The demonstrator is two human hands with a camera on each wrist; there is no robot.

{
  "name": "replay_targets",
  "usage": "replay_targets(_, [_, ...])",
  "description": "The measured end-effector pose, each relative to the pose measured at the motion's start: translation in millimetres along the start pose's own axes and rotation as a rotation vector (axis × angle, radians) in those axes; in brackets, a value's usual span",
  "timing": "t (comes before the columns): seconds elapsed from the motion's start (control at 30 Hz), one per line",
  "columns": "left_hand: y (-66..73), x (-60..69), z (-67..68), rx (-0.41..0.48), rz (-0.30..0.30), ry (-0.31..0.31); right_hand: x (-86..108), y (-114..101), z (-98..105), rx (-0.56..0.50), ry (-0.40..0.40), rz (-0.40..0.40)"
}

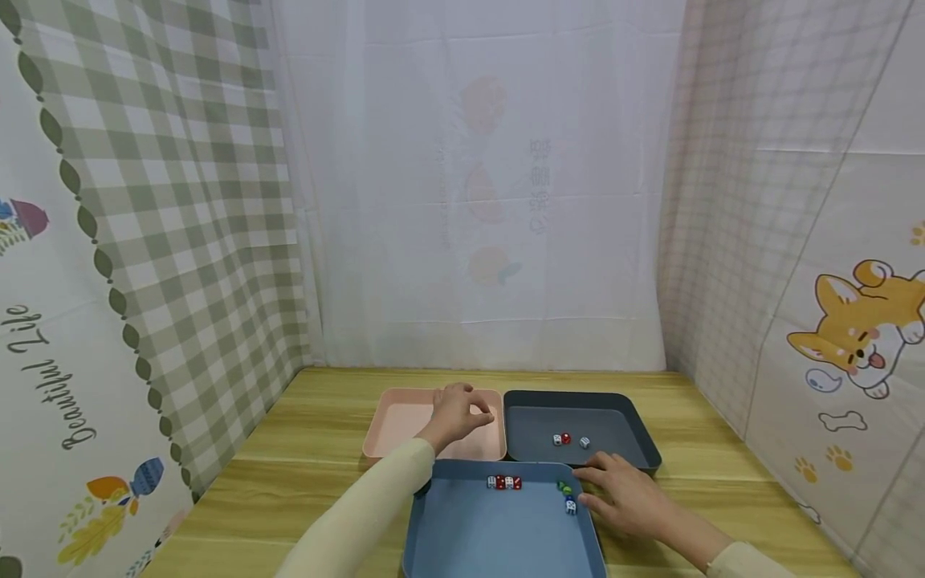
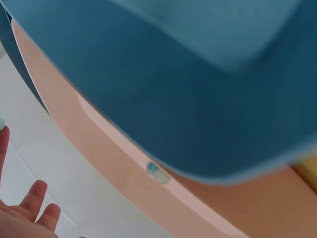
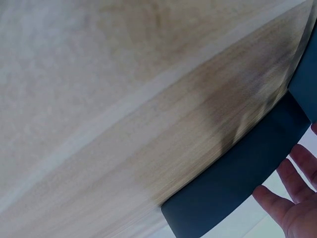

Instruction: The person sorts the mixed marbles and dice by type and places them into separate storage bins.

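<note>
My left hand (image 1: 455, 416) hovers above the pink tray (image 1: 383, 395) with thumb and index finger drawn together. In the left wrist view a small pale green die (image 2: 1, 122), partly cut off by the frame edge, sits at a fingertip. Two small blurred pale dice (image 2: 157, 172) lie in that tray. My right hand (image 1: 623, 494) lies across the right rim of the blue tray (image 1: 506, 530), fingers extended. Beside its fingertips are green dice (image 1: 564, 487) and blue dice (image 1: 571, 506). Whether it touches them I cannot tell.
A row of red and white dice (image 1: 503, 482) stands near the blue tray's far side. The dark grey tray (image 1: 614, 409) behind holds white and red dice (image 1: 561, 439) and another white die (image 1: 584, 442). Cloth curtains (image 1: 491, 201) surround the wooden table (image 1: 289, 474).
</note>
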State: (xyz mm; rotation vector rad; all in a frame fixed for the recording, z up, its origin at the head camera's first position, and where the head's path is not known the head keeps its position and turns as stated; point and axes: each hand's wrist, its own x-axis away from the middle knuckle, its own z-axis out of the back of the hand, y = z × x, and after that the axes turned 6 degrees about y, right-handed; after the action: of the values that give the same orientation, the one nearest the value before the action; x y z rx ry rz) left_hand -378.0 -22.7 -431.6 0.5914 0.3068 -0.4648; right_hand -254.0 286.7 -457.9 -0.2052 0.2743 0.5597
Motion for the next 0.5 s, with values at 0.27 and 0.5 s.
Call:
replay_targets(0.27, [-19.3,-2.6,10.9,0.007,0.129,0.029,-0.3,1,-1,0.006,0.000,0.003])
replay_targets(0.5, [-37.2,0.3,23.9,0.089,0.224,0.055,-0.2,0,0,0.008,0.000,0.005])
